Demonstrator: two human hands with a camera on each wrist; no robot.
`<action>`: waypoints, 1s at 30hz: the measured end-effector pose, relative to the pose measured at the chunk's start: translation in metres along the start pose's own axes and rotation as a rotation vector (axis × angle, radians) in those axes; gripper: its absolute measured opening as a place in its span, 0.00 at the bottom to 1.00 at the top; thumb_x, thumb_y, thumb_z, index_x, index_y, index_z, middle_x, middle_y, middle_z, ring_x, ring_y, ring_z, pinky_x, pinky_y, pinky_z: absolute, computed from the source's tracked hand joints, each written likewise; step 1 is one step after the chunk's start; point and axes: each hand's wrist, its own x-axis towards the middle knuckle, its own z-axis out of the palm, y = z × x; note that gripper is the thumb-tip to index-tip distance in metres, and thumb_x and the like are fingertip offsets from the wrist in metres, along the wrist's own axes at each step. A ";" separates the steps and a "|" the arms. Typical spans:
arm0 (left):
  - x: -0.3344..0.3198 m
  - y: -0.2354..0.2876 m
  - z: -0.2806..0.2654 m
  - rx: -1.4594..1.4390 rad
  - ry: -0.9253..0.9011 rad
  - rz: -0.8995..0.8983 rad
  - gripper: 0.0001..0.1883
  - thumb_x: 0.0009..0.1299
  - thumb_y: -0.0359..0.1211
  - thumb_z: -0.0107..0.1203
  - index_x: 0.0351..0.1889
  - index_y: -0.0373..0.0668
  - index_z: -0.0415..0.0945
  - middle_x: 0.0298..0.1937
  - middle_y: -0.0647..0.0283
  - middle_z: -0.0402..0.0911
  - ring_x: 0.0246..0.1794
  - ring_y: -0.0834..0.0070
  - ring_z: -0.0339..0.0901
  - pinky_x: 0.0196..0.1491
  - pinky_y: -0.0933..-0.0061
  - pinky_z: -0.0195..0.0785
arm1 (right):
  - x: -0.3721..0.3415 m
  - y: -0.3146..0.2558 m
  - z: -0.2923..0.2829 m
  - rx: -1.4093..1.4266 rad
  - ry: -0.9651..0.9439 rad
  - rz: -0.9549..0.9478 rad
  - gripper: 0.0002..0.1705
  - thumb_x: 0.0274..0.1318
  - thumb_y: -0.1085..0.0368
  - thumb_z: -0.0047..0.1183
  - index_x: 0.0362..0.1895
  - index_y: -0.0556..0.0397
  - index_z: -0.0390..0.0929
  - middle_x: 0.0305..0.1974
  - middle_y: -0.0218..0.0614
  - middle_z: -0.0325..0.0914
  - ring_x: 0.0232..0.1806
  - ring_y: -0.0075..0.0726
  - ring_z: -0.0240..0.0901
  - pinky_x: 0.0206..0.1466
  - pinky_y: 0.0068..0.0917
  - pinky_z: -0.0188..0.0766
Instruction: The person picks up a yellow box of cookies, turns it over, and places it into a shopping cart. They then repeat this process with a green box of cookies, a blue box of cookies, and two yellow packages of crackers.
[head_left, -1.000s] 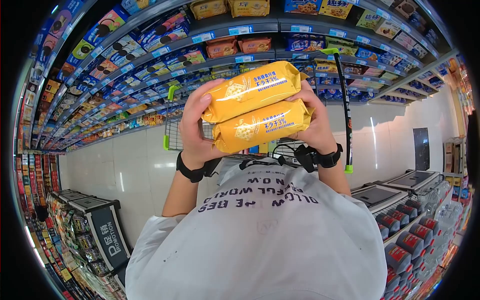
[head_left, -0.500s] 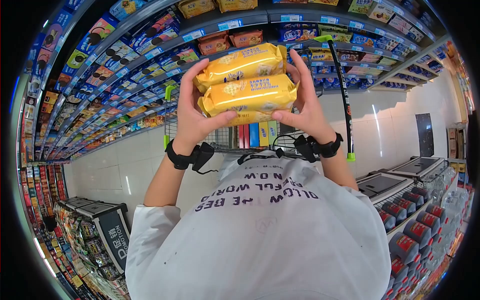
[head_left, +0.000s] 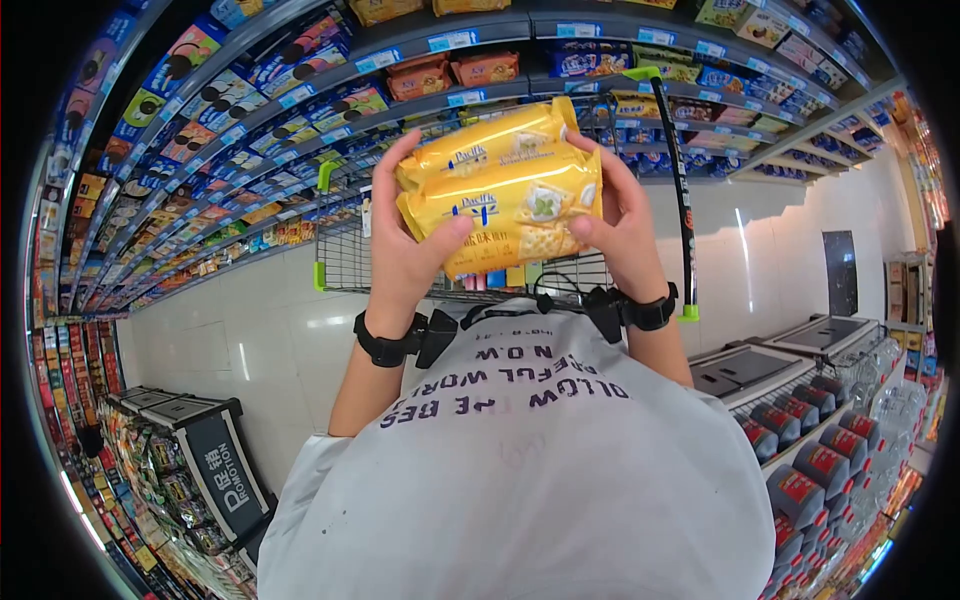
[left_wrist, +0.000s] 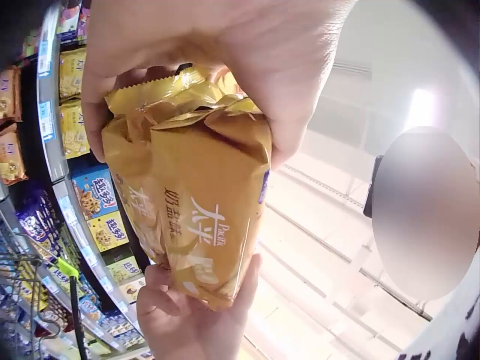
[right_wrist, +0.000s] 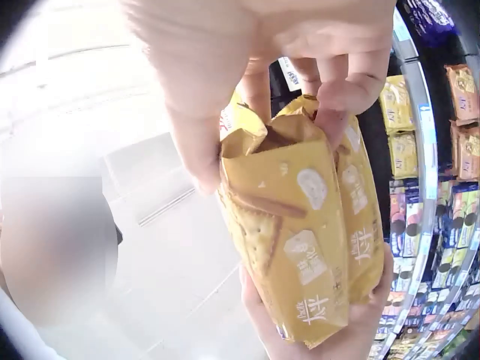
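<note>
Closest to my head camera is the white shirt (head_left: 510, 480), with dark lettering across the chest. Beyond it, a black band (head_left: 385, 340) circles the left wrist and a second band (head_left: 650, 308) the right.

Past those I have both hands raised in front of the body. The left hand (head_left: 400, 240) is clamped on the left ends of two yellow packs, its thumb across the face of the near pack (head_left: 510, 215). The right hand (head_left: 625, 225) grips the opposite ends, its thumb also on that face. My two wrist views show the fingers curled round the crimped ends.

The far pack (head_left: 490, 148) lies against the back of the near one, partly covered by it. Both are in the air, right ends slightly higher, with "Pacific" lettering towards my head camera.

Behind and below them I see the wire cart (head_left: 335, 235), with green corner pieces; coloured boxes (head_left: 515, 276) show just under the near pack. The pale floor (head_left: 285, 345) runs beyond, with a promotion sign (head_left: 230, 475) off left and dark, red-labelled bottles (head_left: 800, 492) off right. Farther out stands the biscuit shelf (head_left: 510, 28), its orange packs (head_left: 418, 78) above the held pair in my view.
</note>
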 end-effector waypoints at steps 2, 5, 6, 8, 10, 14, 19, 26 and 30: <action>0.001 0.000 0.001 -0.005 0.002 0.008 0.42 0.55 0.32 0.64 0.67 0.40 0.53 0.57 0.56 0.68 0.56 0.68 0.70 0.58 0.68 0.67 | 0.000 -0.001 0.002 0.027 0.007 0.008 0.42 0.45 0.63 0.68 0.64 0.59 0.63 0.61 0.34 0.63 0.58 0.29 0.67 0.61 0.25 0.64; 0.003 0.001 0.000 -0.026 0.005 -0.050 0.41 0.57 0.33 0.64 0.67 0.41 0.54 0.57 0.56 0.68 0.56 0.69 0.70 0.58 0.70 0.66 | 0.003 0.002 0.005 0.004 0.049 -0.035 0.40 0.48 0.65 0.65 0.65 0.58 0.62 0.59 0.36 0.67 0.56 0.28 0.68 0.59 0.26 0.66; 0.006 0.000 -0.001 -0.015 0.011 -0.049 0.41 0.57 0.33 0.64 0.67 0.41 0.54 0.57 0.56 0.68 0.56 0.69 0.70 0.58 0.70 0.66 | 0.004 0.002 0.007 0.014 0.044 -0.035 0.40 0.48 0.65 0.65 0.65 0.58 0.62 0.59 0.36 0.67 0.56 0.28 0.68 0.59 0.26 0.66; 0.008 -0.002 -0.001 -0.052 0.022 -0.070 0.40 0.59 0.35 0.63 0.67 0.41 0.54 0.56 0.56 0.68 0.56 0.69 0.70 0.57 0.70 0.66 | 0.005 0.000 0.008 -0.059 0.061 -0.018 0.37 0.50 0.66 0.63 0.64 0.57 0.63 0.58 0.36 0.67 0.56 0.28 0.69 0.56 0.24 0.69; 0.008 0.000 0.000 -0.079 0.036 -0.115 0.39 0.60 0.36 0.63 0.67 0.42 0.55 0.56 0.56 0.69 0.56 0.69 0.70 0.57 0.70 0.67 | 0.007 0.004 0.006 -0.116 0.050 -0.065 0.35 0.52 0.68 0.61 0.63 0.57 0.63 0.55 0.34 0.67 0.54 0.27 0.71 0.52 0.21 0.72; 0.008 -0.001 -0.003 -0.128 0.066 -0.169 0.39 0.60 0.35 0.63 0.67 0.42 0.55 0.56 0.56 0.69 0.56 0.69 0.70 0.57 0.70 0.67 | 0.010 0.011 0.009 -0.179 0.048 0.002 0.33 0.53 0.66 0.60 0.62 0.56 0.65 0.54 0.34 0.67 0.55 0.28 0.68 0.55 0.26 0.68; 0.007 0.000 -0.006 0.079 0.050 0.102 0.42 0.54 0.38 0.67 0.65 0.41 0.56 0.56 0.57 0.68 0.57 0.69 0.69 0.59 0.69 0.66 | 0.012 -0.001 -0.006 -0.761 -0.048 -0.232 0.40 0.43 0.56 0.66 0.62 0.54 0.66 0.57 0.35 0.67 0.62 0.39 0.61 0.58 0.32 0.65; 0.015 -0.002 -0.013 -0.071 -0.028 -0.033 0.35 0.63 0.45 0.57 0.64 0.41 0.56 0.56 0.58 0.67 0.59 0.71 0.67 0.61 0.71 0.62 | 0.005 0.001 0.002 -0.371 -0.071 -0.036 0.44 0.43 0.55 0.67 0.64 0.54 0.62 0.55 0.35 0.69 0.61 0.37 0.63 0.59 0.33 0.65; 0.011 -0.006 -0.021 -0.218 -0.045 -0.209 0.30 0.70 0.44 0.47 0.67 0.43 0.54 0.61 0.56 0.64 0.61 0.72 0.64 0.64 0.71 0.56 | -0.004 0.014 -0.006 -0.007 0.033 0.258 0.37 0.53 0.58 0.60 0.64 0.56 0.59 0.57 0.34 0.68 0.56 0.30 0.69 0.59 0.31 0.66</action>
